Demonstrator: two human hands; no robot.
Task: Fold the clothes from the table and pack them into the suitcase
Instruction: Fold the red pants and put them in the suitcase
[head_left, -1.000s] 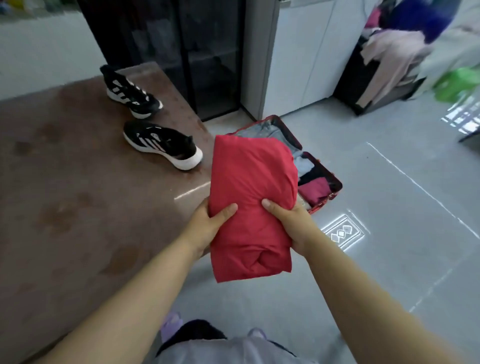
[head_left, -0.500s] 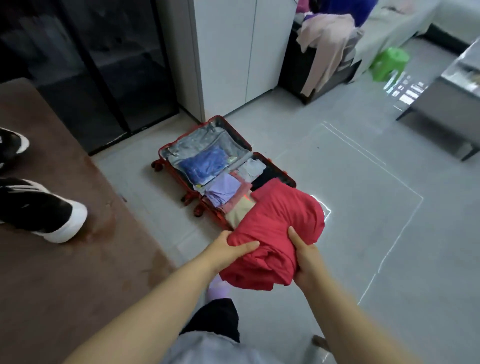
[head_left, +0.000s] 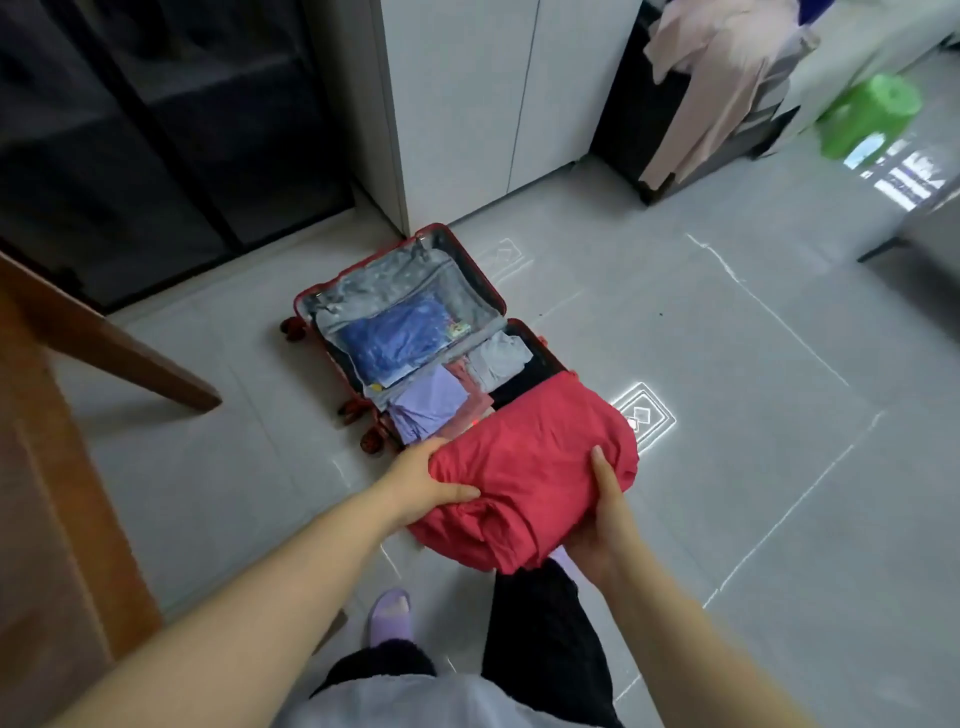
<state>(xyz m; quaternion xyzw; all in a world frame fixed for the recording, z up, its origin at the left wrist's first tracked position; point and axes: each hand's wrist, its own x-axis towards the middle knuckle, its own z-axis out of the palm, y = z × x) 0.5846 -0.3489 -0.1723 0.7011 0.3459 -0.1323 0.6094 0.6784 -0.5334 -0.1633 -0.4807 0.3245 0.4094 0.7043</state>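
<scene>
Both hands hold one red folded garment (head_left: 535, 457) in the air, over the near end of the suitcase (head_left: 384, 283).

- Left hand (head_left: 426, 483): grips the bundle's left edge, thumb laid across the top, fingers tucked out of sight beneath.
- Right hand (head_left: 602, 525): grips the near right edge, thumb pointing up along the cloth, palm and fingers cupped under the bottom fold.
- Garment: a thick, rounded bundle, creased where the left thumb presses. It hides the near right corner of the suitcase. Cannot tell whether it touches what is packed below.

Suitcase: red shell, lying open flat on the grey tiled floor (head_left: 727, 415), wheels towards the worktop side.
- Far half: a blue garment (head_left: 400, 338) behind a grey mesh cover.
- Near half: a lilac folded piece (head_left: 426, 405) at the left, a pale grey piece (head_left: 498, 358) at the far right, pink cloth (head_left: 470, 387) between them, and a black item (head_left: 524, 384) just beyond the red bundle.

Surroundings:
- The brown worktop (head_left: 52, 467) fills the left edge of the view, with one slanted leg (head_left: 119, 348) showing.
- A white cabinet (head_left: 493, 104) stands past the suitcase.
- Pale pink clothing (head_left: 717, 88) hangs over dark furniture at the far right, with a green stool (head_left: 867, 114) beside it.
- A lilac slipper (head_left: 389, 613) and dark trousers (head_left: 540, 623) show at the bottom.
</scene>
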